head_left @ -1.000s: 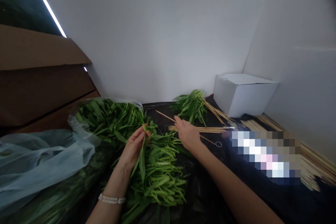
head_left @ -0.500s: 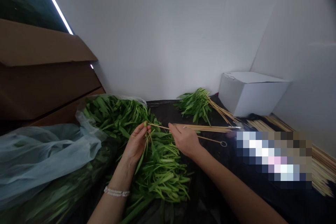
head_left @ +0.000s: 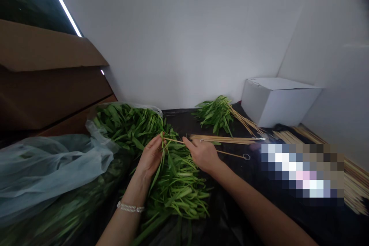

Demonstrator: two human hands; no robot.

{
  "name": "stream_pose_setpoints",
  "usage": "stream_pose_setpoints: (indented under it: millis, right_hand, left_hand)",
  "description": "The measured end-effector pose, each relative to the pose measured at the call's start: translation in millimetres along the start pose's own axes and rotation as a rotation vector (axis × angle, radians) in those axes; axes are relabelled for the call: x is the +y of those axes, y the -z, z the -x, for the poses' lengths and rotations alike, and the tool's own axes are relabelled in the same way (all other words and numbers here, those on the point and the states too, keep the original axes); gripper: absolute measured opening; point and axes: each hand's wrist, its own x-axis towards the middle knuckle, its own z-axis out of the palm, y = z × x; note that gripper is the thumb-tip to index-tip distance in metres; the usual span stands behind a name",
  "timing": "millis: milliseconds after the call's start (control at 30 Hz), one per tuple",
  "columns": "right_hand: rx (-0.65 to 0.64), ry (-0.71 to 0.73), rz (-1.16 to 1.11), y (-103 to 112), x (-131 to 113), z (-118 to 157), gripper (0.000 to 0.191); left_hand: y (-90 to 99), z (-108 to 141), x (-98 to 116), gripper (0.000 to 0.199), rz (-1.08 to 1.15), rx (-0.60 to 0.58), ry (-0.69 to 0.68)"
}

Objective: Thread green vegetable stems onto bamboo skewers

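My left hand [head_left: 151,155] pinches a leafy green stem [head_left: 163,148], its leaves hanging down past my fingers. My right hand [head_left: 203,154] is closed around a thin wooden skewer [head_left: 232,154]. The skewer's tip points left and meets the greens at my left fingertips; whether it pierces them I cannot tell. A small ring shows at the skewer's right end. Beneath both hands lies a heap of loose green stems and leaves [head_left: 187,192]. Just behind my right hand, several more skewers [head_left: 236,138] lie side by side.
Skewered greens [head_left: 216,113] lie at the back near a white box [head_left: 281,102]. On the left are a plastic bag [head_left: 57,165] of greens and a cardboard box [head_left: 52,96]. Bundles of sticks [head_left: 356,188] lie at the right, beside a pixelated patch. Black sheeting covers the surface.
The greens at my left fingertips have shifted slightly, and a leaf tip now stands above them. My right index finger has moved a little left along the skewer. Both hands keep their hold.
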Motion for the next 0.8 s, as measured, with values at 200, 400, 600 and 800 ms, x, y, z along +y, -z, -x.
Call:
stream_pose_setpoints:
  millis: [200,400,600,800]
  right_hand:
    - [-0.008,0.002,-0.017,-2.6,0.0,0.0,0.05]
    - [-0.035,0.002,-0.021,-0.8,-1.7,0.8,0.05]
    - [-0.075,-0.012,-0.04,-0.5,-3.5,1.0,0.05]
    - [-0.091,-0.046,-0.059,2.0,-0.9,-0.3,0.049]
  left_hand:
    - [-1.8,1.1,1.4,0.04,0.045,0.015,0.013]
    - [-3.1,1.7,0.8,0.041,0.022,0.029,-0.025]
    - [-7.0,2.8,-2.8,0.044,-0.048,0.043,-0.07]
    - [-6.8,3.6,-4.3,0.041,-0.121,0.043,-0.11]
